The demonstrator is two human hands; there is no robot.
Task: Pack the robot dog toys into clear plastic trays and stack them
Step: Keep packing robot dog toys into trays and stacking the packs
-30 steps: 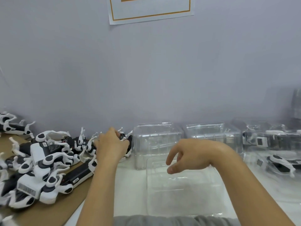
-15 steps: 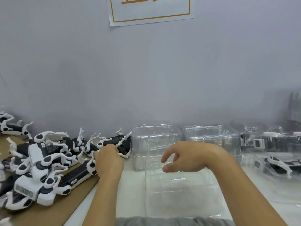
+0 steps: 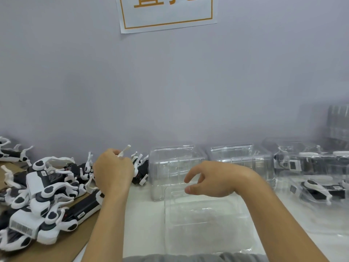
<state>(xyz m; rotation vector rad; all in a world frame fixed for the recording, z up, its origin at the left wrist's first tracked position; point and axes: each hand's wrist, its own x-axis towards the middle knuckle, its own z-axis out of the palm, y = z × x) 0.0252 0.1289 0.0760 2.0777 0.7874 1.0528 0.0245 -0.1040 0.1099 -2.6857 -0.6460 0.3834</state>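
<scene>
The empty clear tray (image 3: 205, 220) lies flat in front of the person, its long axis running left-right. The right hand (image 3: 213, 179) hovers over it, fingers loosely spread, holding nothing. To its left, the left hand (image 3: 113, 171) grips 1 robot dog toy (image 3: 140, 172) at the pile's edge.

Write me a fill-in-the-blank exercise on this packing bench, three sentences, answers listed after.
1. The left hand grips a robot dog toy by a white ____.
2. The right hand hovers above the flat clear tray, holding ____.
3. The pile of loose toys lies on brown ____.

Missing words: leg; nothing; cardboard
</scene>
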